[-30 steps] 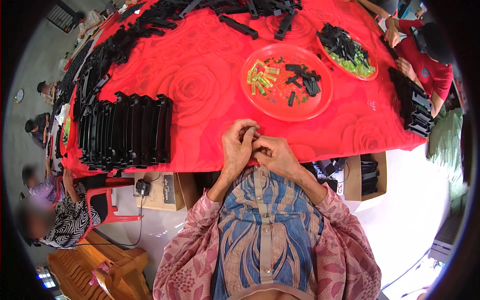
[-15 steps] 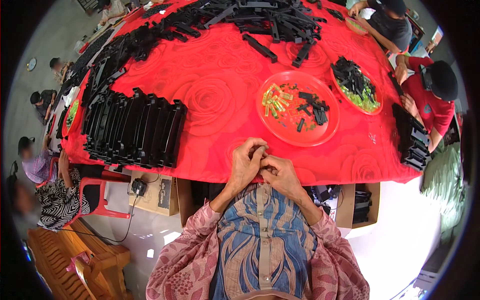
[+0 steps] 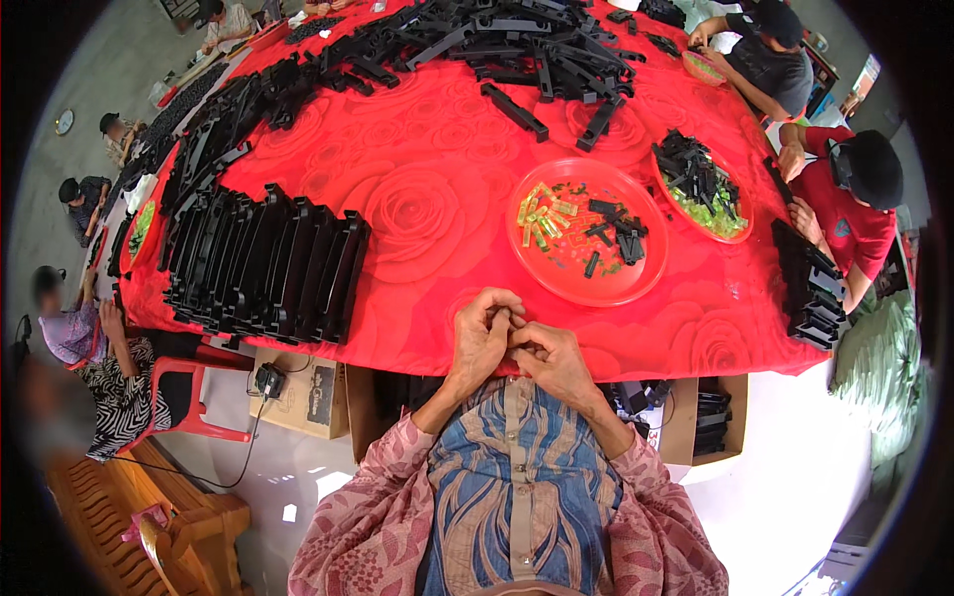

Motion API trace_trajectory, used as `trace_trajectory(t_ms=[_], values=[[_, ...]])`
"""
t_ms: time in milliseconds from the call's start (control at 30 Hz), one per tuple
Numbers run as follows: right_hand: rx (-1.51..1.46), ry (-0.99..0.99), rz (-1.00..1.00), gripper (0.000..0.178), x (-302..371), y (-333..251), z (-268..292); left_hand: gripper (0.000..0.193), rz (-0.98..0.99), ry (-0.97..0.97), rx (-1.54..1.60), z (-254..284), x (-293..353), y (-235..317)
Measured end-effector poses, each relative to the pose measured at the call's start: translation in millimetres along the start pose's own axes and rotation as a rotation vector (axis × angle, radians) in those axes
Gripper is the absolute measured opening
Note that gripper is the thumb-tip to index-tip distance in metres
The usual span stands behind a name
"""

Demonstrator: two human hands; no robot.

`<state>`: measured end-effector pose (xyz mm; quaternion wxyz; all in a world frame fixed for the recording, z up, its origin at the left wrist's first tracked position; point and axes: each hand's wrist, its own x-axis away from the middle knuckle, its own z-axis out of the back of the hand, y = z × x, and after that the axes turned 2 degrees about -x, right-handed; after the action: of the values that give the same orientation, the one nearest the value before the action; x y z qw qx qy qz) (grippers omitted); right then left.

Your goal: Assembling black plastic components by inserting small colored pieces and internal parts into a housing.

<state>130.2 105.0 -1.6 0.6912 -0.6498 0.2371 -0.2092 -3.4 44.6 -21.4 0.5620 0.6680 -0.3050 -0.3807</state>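
Note:
My left hand (image 3: 481, 333) and my right hand (image 3: 548, 360) meet at the table's near edge, in front of my body. Both are closed, fingertips pinched together; whatever they hold is hidden by the fingers. Just beyond them, a little to the right, a round red plate (image 3: 596, 291) lies on the red rose-patterned tablecloth (image 3: 412, 214). Clear yellow-green small pieces (image 3: 542, 214) are at the plate's left side, and small black blocks (image 3: 624, 238) at its right. To the left of my hands, long black plastic parts (image 3: 263, 268) stand in a tight row.
A large heap of black plastic parts (image 3: 497, 40) covers the table's far side. Another red plate (image 3: 704, 189) with black and green pieces is at the right, near a person in red (image 3: 860, 199). Below the table are cardboard boxes (image 3: 308, 392); a red chair (image 3: 204, 397) stands at left.
My hands stay pinched together, with only slight finger movement. The table and plate appear a little lower in the picture as the view tilts.

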Motion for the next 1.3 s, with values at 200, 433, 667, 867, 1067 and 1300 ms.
trace_trajectory(t_ms=[200, 433, 667, 867, 1067, 1300], values=[[0.0, 0.003, -0.02, 0.007, 0, 3, 0, 0.031, -0.011, 0.049, 0.051, 2, 1, -2], [0.06, -0.002, 0.007, 0.007, -2, 3, 0, 0.027, -0.023, 0.086, 0.199, 5, 0, 2], [0.071, -0.018, -0.033, 0.005, -1, 2, 2, 0.026, -0.029, 0.06, 0.106, 9, 1, -3], [0.126, -0.056, -0.049, 0.005, 1, -7, 3, 0.025, -0.027, 0.095, 0.055, 7, 3, -3], [0.121, -0.27, -0.135, 0.007, -3, -46, 15, 0.023, -0.087, 0.092, 0.015, 7, 1, 2], [0.742, -0.045, 0.317, 0.009, -124, -88, 65, 0.028, -0.133, 0.106, -0.032, 4, 1, 4]])
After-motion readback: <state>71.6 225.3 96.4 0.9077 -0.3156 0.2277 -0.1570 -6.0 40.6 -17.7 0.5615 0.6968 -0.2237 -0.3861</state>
